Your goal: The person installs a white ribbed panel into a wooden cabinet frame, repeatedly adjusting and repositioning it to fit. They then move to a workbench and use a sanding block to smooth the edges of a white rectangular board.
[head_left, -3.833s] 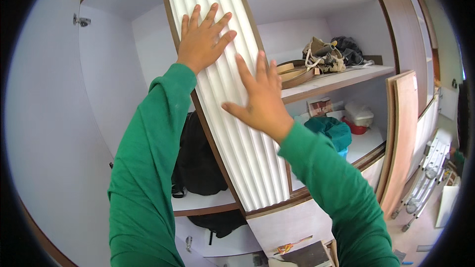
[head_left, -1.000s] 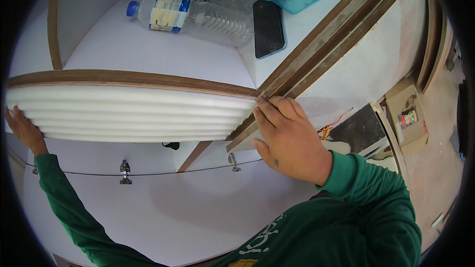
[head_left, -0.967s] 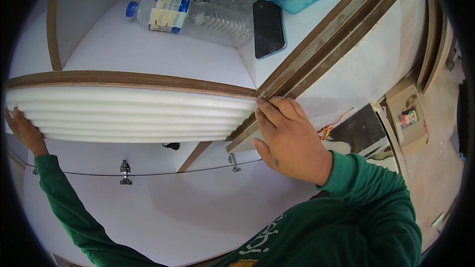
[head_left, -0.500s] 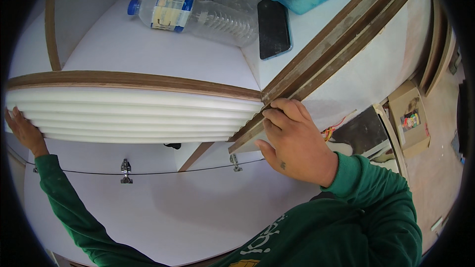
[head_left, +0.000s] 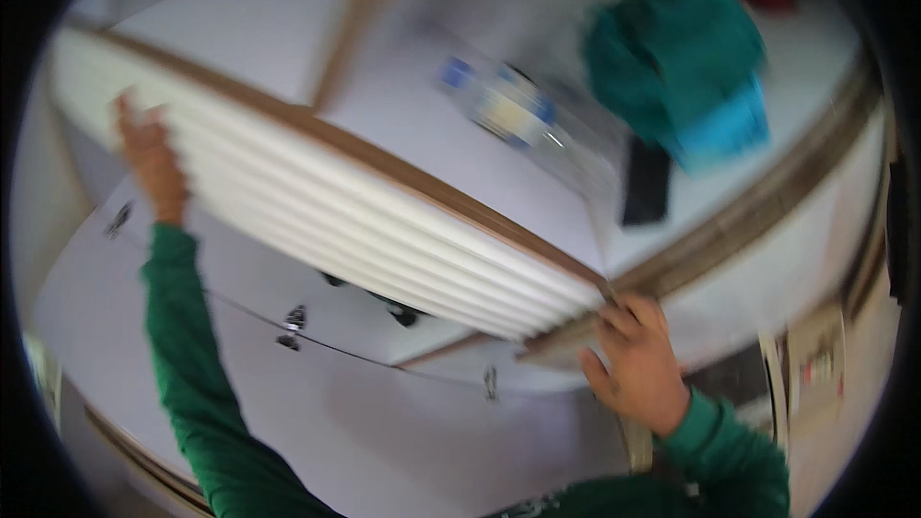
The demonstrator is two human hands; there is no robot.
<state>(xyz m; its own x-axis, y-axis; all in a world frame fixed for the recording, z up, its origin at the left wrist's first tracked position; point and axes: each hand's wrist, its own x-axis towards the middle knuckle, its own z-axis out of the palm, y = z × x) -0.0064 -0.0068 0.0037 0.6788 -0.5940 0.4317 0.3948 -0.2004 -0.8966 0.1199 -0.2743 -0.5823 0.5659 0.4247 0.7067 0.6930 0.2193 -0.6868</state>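
A long white ribbed panel with a brown edge [head_left: 365,221] runs from the upper left down to the lower right. My left hand [head_left: 153,158] presses flat against its left end, arm in a green sleeve stretched out. My right hand [head_left: 638,360] grips the panel's right end, fingers curled over the brown corner where it meets a wooden shelf edge [head_left: 758,221]. The picture is blurred by motion.
On the white shelf behind lie a plastic water bottle [head_left: 508,105], a black phone [head_left: 648,192] and a teal and blue bundle [head_left: 686,67]. Below the panel a white cabinet board [head_left: 317,355] carries small metal fittings [head_left: 293,318] along a thin line.
The view has swung, so the panel now slopes down to the right. My left hand sits higher on its left end. My right hand still holds the right corner.
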